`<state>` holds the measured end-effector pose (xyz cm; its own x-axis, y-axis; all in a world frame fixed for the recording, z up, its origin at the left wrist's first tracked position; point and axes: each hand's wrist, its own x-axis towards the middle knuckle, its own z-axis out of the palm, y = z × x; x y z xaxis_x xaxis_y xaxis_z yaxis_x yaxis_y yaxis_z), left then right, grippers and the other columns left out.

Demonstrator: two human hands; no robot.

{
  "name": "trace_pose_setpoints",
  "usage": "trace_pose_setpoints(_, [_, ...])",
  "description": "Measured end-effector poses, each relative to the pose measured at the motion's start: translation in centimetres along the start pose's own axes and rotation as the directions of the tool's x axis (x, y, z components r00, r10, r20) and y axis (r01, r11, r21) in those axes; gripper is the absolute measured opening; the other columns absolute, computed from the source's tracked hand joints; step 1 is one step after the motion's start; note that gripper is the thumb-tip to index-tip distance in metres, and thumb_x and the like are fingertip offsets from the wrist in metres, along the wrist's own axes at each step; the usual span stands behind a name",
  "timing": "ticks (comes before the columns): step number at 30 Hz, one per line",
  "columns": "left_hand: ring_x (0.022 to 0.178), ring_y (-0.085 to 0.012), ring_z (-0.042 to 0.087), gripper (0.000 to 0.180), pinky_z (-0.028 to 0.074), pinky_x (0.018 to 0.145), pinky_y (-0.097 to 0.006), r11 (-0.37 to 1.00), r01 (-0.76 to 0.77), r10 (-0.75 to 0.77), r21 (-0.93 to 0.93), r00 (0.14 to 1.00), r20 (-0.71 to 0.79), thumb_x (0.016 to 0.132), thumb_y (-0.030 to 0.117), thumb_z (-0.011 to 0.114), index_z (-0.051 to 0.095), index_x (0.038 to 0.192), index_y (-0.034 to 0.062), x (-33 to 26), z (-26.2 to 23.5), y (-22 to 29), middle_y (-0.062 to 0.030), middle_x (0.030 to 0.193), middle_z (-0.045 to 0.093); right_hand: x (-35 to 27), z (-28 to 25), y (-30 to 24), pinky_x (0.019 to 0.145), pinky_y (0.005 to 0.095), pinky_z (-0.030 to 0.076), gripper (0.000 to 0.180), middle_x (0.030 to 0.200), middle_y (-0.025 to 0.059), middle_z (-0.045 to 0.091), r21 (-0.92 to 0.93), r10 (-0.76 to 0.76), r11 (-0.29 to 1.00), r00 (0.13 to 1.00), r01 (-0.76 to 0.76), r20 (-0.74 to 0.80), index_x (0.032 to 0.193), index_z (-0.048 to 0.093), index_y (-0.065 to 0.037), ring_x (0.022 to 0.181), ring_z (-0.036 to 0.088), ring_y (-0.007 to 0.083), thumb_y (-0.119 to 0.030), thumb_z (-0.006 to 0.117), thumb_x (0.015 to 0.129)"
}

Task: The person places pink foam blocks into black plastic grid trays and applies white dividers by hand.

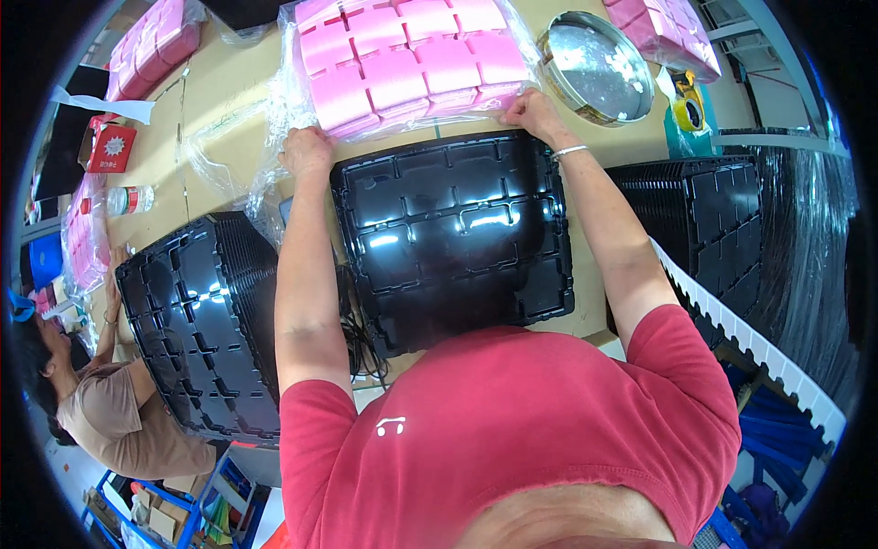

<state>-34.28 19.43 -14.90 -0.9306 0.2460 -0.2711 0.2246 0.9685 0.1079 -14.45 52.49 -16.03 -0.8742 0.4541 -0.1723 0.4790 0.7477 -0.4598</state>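
A block of pink foam-like pieces (416, 69), set in rows, lies at the far middle of the table inside a clear plastic bag (285, 101). At the block's near left corner my left hand (307, 153) is closed on the bag's film. My right hand (535, 115) pinches the film at the near right corner; a light bracelet circles that wrist. Between my forearms sits a shiny black plastic tray (448, 224) with moulded ridges, its near edge partly hidden by my red shirt. The exact grip of my fingertips is small and hard to see.
Stacked black trays stand left (197, 320) and right (704, 215). A round metal tin (596, 69) is beyond my right hand, near a yellow tape roll (688, 112). Left are a clear bottle (130, 199), a red box (112, 146) and a co-worker (119, 407).
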Motion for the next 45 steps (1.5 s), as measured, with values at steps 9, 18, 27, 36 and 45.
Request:
trace_pose_setpoints(9, [0.108,-0.0279,0.058,0.028,0.04,0.094,-0.044,0.98,0.197,-0.196,-0.018,0.98,0.04,0.081,0.032,0.063,0.071,0.102,0.0161,3.2,-0.6,-0.1,-0.0113,0.108,0.067,0.7,1.5,2.3,0.075,0.0324,0.052,0.013,0.088,0.0087,0.063,0.269,-0.061,0.957,0.985,0.104,-0.164,0.084,0.074,-0.01,0.079,0.065,0.0224,-0.011,0.077,0.071])
trace_pose_setpoints(18, [0.093,-0.0267,0.063,0.017,0.043,0.087,-0.043,0.949,-0.049,-0.046,-0.31,0.956,-0.291,0.074,0.017,0.069,0.069,0.091,0.0167,1.3,0.6,-1.9,-0.006,0.093,0.069,-1.2,-4.1,0.9,0.073,0.0263,0.054,0.022,0.102,0.0051,0.068,0.858,0.216,0.482,0.973,-0.178,0.08,0.106,0.067,-0.006,0.089,0.065,0.014,-0.016,0.068,0.086])
trace_pose_setpoints(27, [0.106,-0.0345,0.057,0.042,0.041,0.094,-0.044,0.831,-0.422,0.038,-0.363,0.694,-0.719,0.076,0.006,0.063,0.058,0.118,0.0111,-3.3,-2.6,0.9,-0.015,0.109,0.062,0.1,-4.3,-2.1,0.077,0.0287,0.049,0.036,0.108,0.0031,0.067,0.032,-0.299,0.93,0.802,0.367,-0.518,0.114,0.066,-0.013,0.096,0.063,0.0152,-0.02,0.072,0.079])
trace_pose_setpoints(36, [0.12,-0.033,0.046,0.048,0.033,0.101,-0.046,0.75,-0.636,0.358,-0.18,0.621,-0.697,0.078,0.018,0.072,0.056,0.123,0.0124,-4.8,-3.2,4.8,-0.0161,0.128,0.049,1.1,-2.9,-3.3,0.097,0.0321,0.039,0.04,0.121,0.0023,0.063,-0.504,-0.615,0.749,0.733,0.43,-0.29,0.117,0.064,-0.014,0.115,0.055,0.0152,-0.026,0.067,0.079])
trace_pose_setpoints(45, [0.12,-0.0319,0.047,0.04,0.033,0.102,-0.045,0.718,-0.607,0.292,-0.341,0.707,-0.644,0.08,0.02,0.071,0.061,0.118,0.0127,-4.6,-3.4,4.4,-0.0158,0.128,0.05,2.7,-4.6,-2.7,0.079,0.0347,0.05,0.025,0.096,0.0082,0.07,-0.166,-0.545,0.838,0.778,0.52,-0.313,0.099,0.072,-0.011,0.089,0.066,0.0229,-0.03,0.062,0.086])
